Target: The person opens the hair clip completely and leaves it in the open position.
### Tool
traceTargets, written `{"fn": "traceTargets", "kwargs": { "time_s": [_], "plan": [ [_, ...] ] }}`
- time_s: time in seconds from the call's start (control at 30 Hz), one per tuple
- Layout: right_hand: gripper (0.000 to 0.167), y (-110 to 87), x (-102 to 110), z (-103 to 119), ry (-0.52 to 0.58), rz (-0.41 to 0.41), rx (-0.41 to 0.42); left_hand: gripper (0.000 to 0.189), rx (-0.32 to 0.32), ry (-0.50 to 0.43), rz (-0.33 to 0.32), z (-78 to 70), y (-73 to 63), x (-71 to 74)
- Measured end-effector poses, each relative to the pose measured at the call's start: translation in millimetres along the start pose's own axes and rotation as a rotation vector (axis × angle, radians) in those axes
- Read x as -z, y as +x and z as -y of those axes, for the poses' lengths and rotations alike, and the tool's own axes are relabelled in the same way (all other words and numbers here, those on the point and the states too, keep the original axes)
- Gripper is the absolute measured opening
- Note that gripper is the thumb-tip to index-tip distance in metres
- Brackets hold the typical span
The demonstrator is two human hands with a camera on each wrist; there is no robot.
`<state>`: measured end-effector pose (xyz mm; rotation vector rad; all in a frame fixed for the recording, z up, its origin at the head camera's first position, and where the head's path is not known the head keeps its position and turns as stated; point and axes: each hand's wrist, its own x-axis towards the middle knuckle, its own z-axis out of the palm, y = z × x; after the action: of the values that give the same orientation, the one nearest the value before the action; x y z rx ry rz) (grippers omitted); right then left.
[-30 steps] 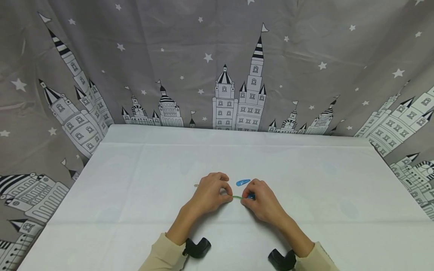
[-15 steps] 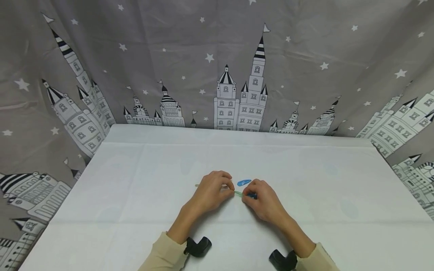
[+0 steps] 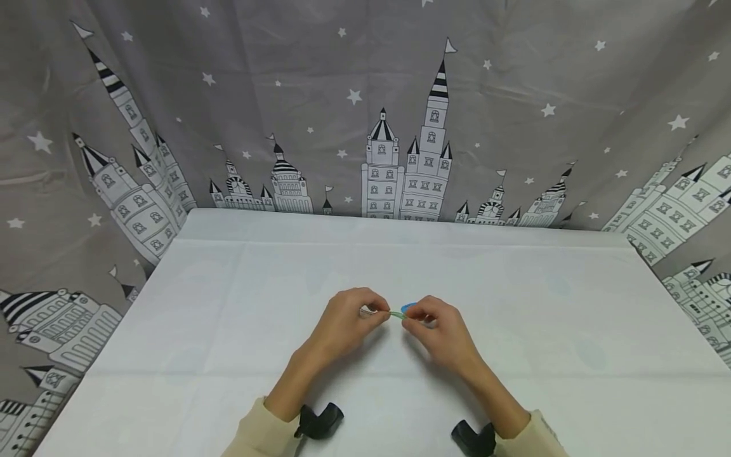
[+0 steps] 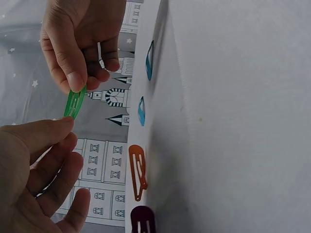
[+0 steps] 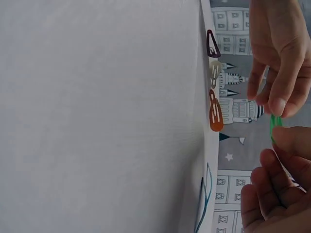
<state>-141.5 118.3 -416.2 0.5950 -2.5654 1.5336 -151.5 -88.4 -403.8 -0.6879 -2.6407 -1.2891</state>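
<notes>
A green snap hair clip [image 3: 397, 314] is held between both hands above the table. My left hand [image 3: 349, 322] pinches one end of the clip between thumb and forefinger. My right hand [image 3: 443, 331] pinches its other end. In the left wrist view the green clip [image 4: 75, 103] spans the gap between the two thumbs, with its slotted inner strip showing. Fingertips hide both ends of it. Behind the hands, part of a blue hair clip [image 3: 407, 307] shows on the table in the head view.
On the white table [image 3: 257, 285] lie more hair clips: an orange one [image 4: 138, 170], a dark purple one [image 4: 143, 219], two blue ones, one of them this blue clip [image 4: 149, 60], and a beige one [image 5: 215, 73]. A grey castle-print curtain [image 3: 320, 76] hangs behind.
Both hands have risen and moved slightly away from me with the green hair clip, covering more of the blue clips. The head view has shifted a little.
</notes>
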Motion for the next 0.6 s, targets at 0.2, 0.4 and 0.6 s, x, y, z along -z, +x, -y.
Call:
{"fn": "traceTargets", "kwargs": {
  "time_s": [0.2, 0.4, 0.6],
  "plan": [
    [0.003, 0.6, 2, 11, 0.009, 0.04, -0.002, 0.007, -0.019, -0.029, 0.01, -4.2, -8.1, 9.8],
    [0.004, 0.5, 1, 22, 0.055, 0.098, 0.002, 0.008, 0.004, -0.005, 0.032, -6.2, -17.2, 18.6],
    [0.006, 1.7, -6, 29, 0.094, 0.129, 0.008, 0.012, 0.01, 0.026, 0.063, -7.0, -25.3, 28.3]
  ]
}}
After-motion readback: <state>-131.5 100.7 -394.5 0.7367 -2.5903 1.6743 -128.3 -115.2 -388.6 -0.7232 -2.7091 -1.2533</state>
